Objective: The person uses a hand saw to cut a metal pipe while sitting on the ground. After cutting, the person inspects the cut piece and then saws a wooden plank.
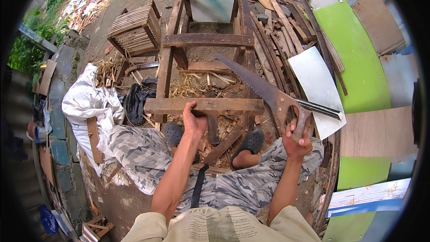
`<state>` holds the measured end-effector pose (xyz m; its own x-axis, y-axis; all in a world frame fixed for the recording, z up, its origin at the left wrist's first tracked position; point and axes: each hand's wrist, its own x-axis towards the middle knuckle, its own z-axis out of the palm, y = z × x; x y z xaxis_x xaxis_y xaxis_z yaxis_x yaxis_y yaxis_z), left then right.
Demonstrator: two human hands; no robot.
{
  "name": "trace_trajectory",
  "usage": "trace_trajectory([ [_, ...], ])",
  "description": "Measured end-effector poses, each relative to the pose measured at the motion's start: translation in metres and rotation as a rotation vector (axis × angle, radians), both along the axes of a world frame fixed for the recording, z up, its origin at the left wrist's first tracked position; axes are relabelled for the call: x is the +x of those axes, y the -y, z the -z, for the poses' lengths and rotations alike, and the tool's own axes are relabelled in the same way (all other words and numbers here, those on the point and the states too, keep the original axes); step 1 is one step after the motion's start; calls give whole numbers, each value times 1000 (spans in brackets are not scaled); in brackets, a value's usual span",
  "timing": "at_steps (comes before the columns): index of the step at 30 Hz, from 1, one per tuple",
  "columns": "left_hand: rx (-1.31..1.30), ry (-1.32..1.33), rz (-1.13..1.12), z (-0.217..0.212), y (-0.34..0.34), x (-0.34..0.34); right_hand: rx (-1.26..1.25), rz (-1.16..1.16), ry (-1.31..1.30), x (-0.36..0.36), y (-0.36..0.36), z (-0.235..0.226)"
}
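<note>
My left hand (194, 118) grips a short wooden beam (228, 106) that lies crosswise in front of me at the near end of a wooden frame (210, 40). Its thumb rests on the upper face and the fingers go out of sight beneath. On the right, my right hand (296, 142) is wrapped round the handle of a handsaw (262, 85). The saw's toothed blade points up and to the left, over the frame's right rail and apart from the beam.
A slatted wooden crate (136, 29) stands left of the frame. White sacking (92, 94) and a black plastic bag (139, 98) lie nearer. Scrap wood (286, 22) is heaped at the right, beside a pale sheet (317, 87) and green panels (354, 58). Shavings cover the ground between my feet.
</note>
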<state>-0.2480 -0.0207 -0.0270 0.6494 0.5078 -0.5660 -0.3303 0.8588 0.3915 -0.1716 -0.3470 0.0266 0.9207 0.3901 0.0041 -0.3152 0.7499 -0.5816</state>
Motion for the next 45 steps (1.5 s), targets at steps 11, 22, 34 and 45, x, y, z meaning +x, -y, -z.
trace_trajectory([
  [11, 9, 42, 19, 56, -32, 50, -128, -29, 34, -14, 4, 11],
  [22, 209, -193, 320, 50, -33, 7, -868, -77, 257, -60, -32, 4],
  [34, 2088, -437, 517, -31, 41, 12, -1228, 148, 507, -116, -51, 25],
  [45, 2499, -264, 1137, -7, 12, 86, -1258, 108, 381, -135, -82, 12],
])
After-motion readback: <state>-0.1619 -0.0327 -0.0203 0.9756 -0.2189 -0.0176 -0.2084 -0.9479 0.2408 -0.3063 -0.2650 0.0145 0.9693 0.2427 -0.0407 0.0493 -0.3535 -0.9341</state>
